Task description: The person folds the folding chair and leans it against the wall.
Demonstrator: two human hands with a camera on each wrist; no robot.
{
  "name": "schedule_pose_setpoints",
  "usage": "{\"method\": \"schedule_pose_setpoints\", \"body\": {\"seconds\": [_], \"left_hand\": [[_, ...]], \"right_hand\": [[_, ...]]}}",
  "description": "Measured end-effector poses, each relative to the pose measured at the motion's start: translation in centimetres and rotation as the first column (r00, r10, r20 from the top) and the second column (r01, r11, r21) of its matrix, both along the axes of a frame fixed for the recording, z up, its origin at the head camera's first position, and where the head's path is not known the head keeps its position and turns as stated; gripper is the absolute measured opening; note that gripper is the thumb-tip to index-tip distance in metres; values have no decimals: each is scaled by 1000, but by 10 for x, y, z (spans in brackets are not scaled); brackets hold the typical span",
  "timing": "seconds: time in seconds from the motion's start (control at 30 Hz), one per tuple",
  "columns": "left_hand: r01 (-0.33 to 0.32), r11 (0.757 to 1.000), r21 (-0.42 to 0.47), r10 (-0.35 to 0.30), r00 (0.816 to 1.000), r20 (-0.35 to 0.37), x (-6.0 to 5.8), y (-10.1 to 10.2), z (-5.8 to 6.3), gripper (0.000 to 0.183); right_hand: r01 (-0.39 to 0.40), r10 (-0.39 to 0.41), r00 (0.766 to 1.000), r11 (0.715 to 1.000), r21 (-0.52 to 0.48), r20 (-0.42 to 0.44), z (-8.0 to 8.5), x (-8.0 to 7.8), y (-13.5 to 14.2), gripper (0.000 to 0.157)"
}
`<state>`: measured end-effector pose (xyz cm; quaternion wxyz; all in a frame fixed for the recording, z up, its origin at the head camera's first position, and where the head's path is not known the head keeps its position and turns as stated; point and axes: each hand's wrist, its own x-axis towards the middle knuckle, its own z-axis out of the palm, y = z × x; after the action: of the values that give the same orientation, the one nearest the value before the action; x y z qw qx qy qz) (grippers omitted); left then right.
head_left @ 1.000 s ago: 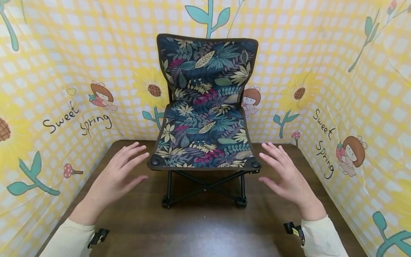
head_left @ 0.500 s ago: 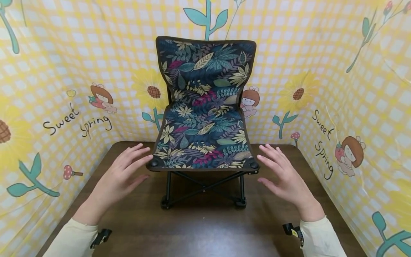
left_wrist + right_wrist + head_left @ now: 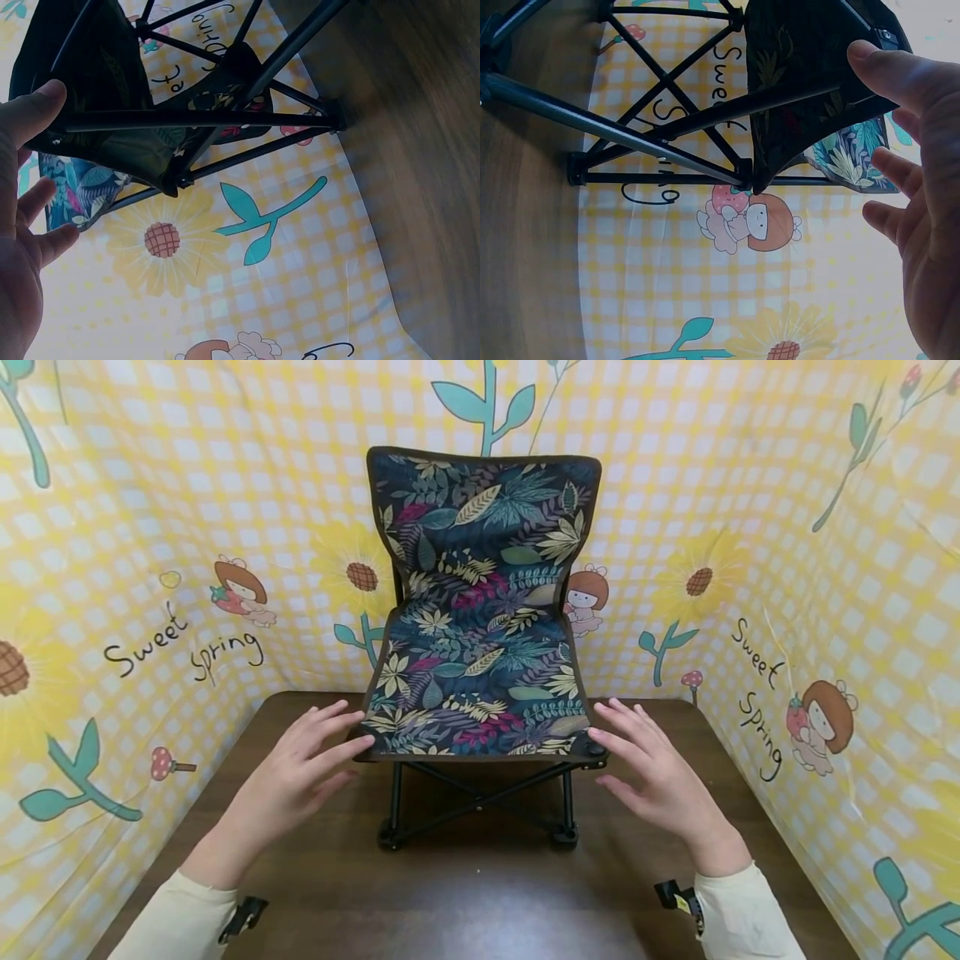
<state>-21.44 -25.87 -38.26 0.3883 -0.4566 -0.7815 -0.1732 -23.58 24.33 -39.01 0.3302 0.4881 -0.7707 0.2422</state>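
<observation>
A folding chair (image 3: pixel 483 652) in dark leaf-print fabric stands upright at the centre of the head view, its crossed black legs (image 3: pixel 480 800) planted on a brown wooden table (image 3: pixel 480 910). A person's left hand (image 3: pixel 292 768), left of centre, and right hand (image 3: pixel 652 768), right of centre, flank the seat's front corners, fingers extended and thumbs set wide apart from them; whether the fingertips touch the chair cannot be told. In both wrist views, a thumb shows against the dark underside. Cream sleeves (image 3: pixel 176 918) enter at lower left and lower right, a black device (image 3: pixel 242 918) at each wrist. Yellow-and-white checked cloth (image 3: pixel 300 485), printed with sunflowers and "Sweet Spring" lettering, fills the upper frame and both sides.
</observation>
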Motion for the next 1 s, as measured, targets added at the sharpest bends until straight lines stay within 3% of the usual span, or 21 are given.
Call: {"method": "schedule_pose_setpoints", "body": {"seconds": [0.73, 0.93, 1.0], "left_hand": [[59, 998, -12, -60, 998, -35, -4, 13, -4, 35], [60, 998, -14, -60, 997, -37, -2, 16, -4, 35], [63, 998, -15, -64, 997, -35, -2, 16, -4, 36]], "right_hand": [[-24, 25, 999, 1000, 14, -47, -1, -4, -10, 43], [-31, 32, 998, 999, 16, -58, -1, -3, -12, 62], [-33, 34, 997, 999, 15, -66, -2, -3, -14, 62]]}}
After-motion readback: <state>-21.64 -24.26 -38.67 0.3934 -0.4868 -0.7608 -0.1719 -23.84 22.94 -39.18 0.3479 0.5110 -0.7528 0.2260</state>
